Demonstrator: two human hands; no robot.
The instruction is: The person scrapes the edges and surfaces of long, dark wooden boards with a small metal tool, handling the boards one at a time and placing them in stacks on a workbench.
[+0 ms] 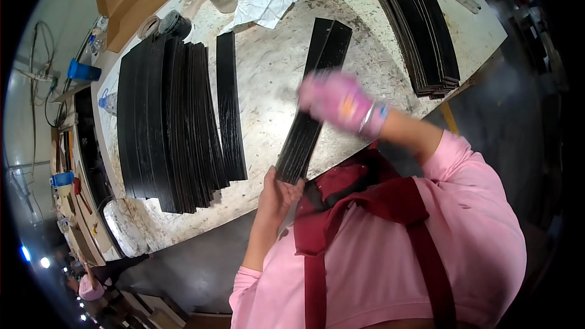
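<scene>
The half-curled left hand [281,192] holds a black strip [300,146] at its seven-o'clock end; the gloved right hand [334,100], blurred, covers its middle, grip I cannot tell.

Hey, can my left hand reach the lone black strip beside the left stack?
Probably yes: only tabletop lies between the left hand and the lone strip, though it may need to release the held strip.

We held two long, flat black strips [298,143] at the near end with our left hand [280,192]. Just beyond that grip, the dark surface showed fine lengthwise streaks; past our blurred right hand [335,100], the far ends overlapped, slightly fanned, slanting away rightward.
</scene>
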